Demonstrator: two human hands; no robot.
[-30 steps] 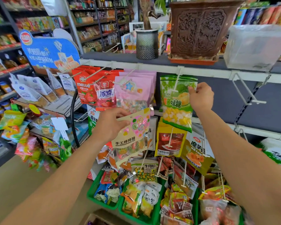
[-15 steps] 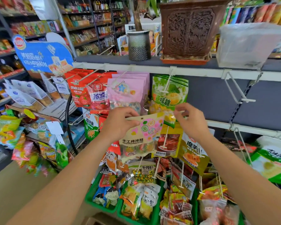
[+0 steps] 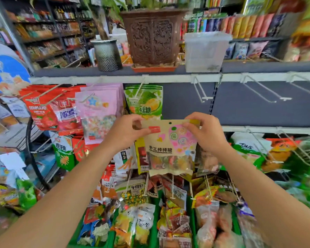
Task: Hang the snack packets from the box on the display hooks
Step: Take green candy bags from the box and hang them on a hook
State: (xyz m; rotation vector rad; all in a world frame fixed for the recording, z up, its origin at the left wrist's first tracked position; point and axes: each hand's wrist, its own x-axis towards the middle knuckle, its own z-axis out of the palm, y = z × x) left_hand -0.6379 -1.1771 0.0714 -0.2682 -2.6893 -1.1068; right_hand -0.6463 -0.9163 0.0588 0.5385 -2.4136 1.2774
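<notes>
Beige lollipop pkt upright; left hand & right hand grips pinch its top corners.

lollipop packet: beige pouch, pink heart with swirl motifs, black lettering, small red label at upper left, round hang hole at top centre, clear lower window showing mixed coloured sweets. upright, face toward the camera, pinched at its top corners by left hand and right hand. display hook: white wire, two-pronged, bare, fixed to the rail above and right of the packet, apart from it.
</notes>
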